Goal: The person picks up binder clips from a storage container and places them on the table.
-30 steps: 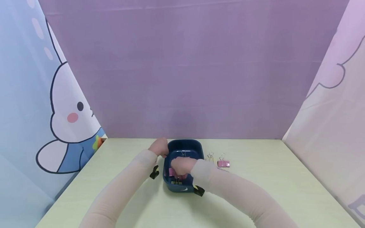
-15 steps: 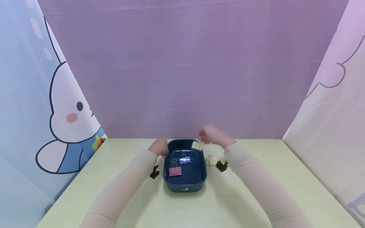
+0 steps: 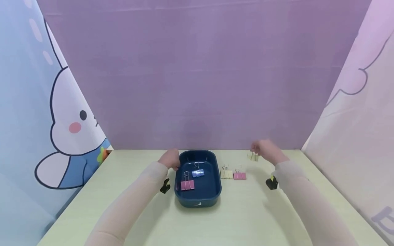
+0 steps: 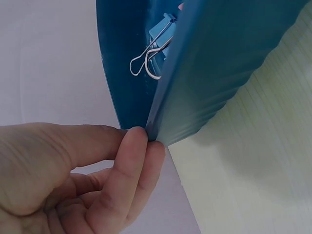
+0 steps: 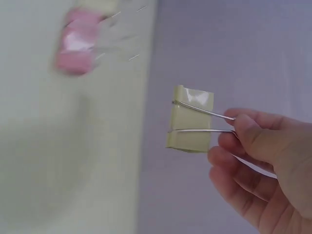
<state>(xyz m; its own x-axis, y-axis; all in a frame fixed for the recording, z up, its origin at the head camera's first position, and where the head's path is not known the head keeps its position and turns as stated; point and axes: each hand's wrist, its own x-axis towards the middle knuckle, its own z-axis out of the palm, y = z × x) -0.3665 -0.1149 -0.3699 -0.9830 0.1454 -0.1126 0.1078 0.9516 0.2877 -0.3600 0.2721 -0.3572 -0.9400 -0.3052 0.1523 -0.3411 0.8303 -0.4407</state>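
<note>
A dark blue bin (image 3: 198,203) stands on the table, and my left hand (image 3: 170,159) pinches its rim at the far left corner, thumb inside and fingers outside in the left wrist view. Inside the bin are a pink binder clip (image 3: 187,185) and a blue binder clip (image 3: 198,173). My right hand (image 3: 267,150) holds a yellow binder clip (image 5: 192,119) by its wire handles, raised near the table's back edge, right of the bin. On the table just right of the bin sit another yellow binder clip (image 3: 226,175) and a pink binder clip (image 3: 239,176), side by side.
The pale table (image 3: 240,215) ends at a purple backdrop (image 3: 200,75) behind the bin. Printed curtains hang at the left (image 3: 21,102) and right (image 3: 357,143) sides.
The right hand reached into the bin a second ago, lifted the yellow binder clip out over the far right rim, and has carried it rightward. The left hand stays on the rim.
</note>
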